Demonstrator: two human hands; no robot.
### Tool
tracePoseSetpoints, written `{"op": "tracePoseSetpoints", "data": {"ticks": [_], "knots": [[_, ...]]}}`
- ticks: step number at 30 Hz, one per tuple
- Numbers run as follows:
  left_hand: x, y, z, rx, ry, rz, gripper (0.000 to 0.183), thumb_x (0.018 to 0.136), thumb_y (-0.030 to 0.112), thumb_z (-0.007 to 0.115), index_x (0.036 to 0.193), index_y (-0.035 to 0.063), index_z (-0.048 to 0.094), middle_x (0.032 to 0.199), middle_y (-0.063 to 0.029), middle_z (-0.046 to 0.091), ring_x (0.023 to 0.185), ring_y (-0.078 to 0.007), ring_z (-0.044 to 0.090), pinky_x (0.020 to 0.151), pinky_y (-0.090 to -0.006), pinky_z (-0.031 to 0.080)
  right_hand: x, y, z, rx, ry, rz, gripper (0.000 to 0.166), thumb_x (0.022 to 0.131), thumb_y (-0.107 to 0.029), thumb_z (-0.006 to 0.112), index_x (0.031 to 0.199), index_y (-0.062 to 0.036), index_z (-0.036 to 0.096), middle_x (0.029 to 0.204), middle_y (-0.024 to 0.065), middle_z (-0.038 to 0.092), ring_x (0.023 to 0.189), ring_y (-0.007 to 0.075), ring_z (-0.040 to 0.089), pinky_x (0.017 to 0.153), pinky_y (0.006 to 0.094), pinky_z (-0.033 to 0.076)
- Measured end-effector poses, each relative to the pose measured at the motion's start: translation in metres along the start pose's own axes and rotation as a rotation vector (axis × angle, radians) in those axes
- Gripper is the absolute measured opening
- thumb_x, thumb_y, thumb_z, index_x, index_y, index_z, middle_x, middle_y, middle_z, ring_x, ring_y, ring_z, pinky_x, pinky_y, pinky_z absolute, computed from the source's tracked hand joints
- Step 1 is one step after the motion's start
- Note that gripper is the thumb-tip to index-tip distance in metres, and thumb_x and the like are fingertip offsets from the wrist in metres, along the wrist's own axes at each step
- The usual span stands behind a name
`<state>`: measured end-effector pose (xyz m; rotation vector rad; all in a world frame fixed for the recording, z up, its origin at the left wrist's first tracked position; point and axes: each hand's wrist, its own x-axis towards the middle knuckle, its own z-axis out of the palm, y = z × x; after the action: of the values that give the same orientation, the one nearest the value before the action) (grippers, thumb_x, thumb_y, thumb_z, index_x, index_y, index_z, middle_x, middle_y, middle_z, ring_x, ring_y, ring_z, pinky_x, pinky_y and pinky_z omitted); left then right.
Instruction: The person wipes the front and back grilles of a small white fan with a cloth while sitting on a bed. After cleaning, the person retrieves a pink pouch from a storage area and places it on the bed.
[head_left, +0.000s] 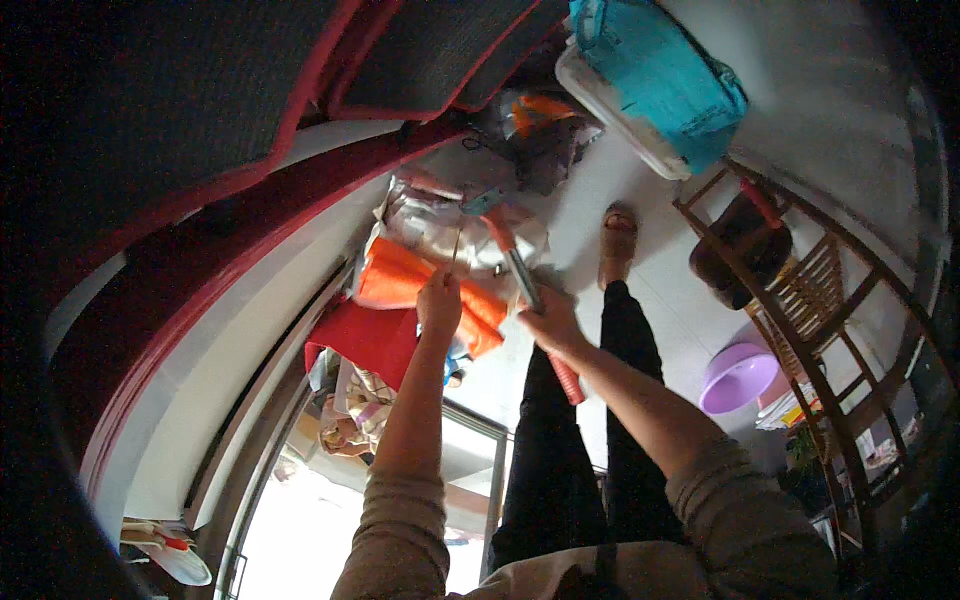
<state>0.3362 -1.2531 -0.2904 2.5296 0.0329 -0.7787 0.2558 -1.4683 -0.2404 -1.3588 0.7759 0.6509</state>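
Observation:
In the middle of the view, my left hand (439, 304) is closed around a thin stick-like thing (456, 247) pointing up. Just right of it, my right hand (556, 322) grips the shaft of a long tool, apparently a hammer (517, 266). The tool has a metal shaft, a ribbed red grip below my hand, and a blurred grey-green head at its far end. Orange cloth (397, 274) lies behind my left hand. Crumpled clear plastic (424, 217) is beyond it, partly behind the tool.
Red cloth (360, 337) hangs at left, beside a pale wall panel. A teal bag (660, 82) rests on a white container (600, 94) at upper right. To the right stand a wooden rack (795, 330) and a purple basin (739, 379). My sandalled foot (619, 232) is on the pale floor.

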Motion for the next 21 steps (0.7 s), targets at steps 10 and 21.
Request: {"op": "tracePoseSetpoints", "data": {"ticks": [10, 21], "knots": [[0.059, -0.042, 0.097, -0.333, -0.228, -0.145, 0.037, 0.092, 0.025, 0.059, 0.121, 0.0021, 0.058, 0.116, -0.021, 0.064, 0.109, -0.0324, 0.061, 0.093, -0.0387, 0.047, 0.068, 0.049, -0.027, -0.443, 0.077, -0.049, 0.021, 0.079, -0.024, 0.062, 0.087, -0.0044, 0.062, 0.077, 0.0155, 0.067, 0.079, 0.0329, 0.068, 0.072, 0.0428, 0.053], [-0.012, -0.021, 0.145, -0.607, -0.454, -0.427, 0.034, 0.099, 0.031, 0.049, 0.123, 0.0072, 0.057, 0.105, -0.0052, 0.066, 0.089, -0.016, 0.064, 0.075, -0.0303, 0.051, 0.207, 0.076, -0.003, -0.704, 0.115, -0.393, 0.051, 0.083, -0.026, 0.068, 0.123, -0.0005, 0.047, 0.115, 0.0234, 0.059, 0.1, 0.0407, 0.061, 0.085, 0.049, 0.05]]}}
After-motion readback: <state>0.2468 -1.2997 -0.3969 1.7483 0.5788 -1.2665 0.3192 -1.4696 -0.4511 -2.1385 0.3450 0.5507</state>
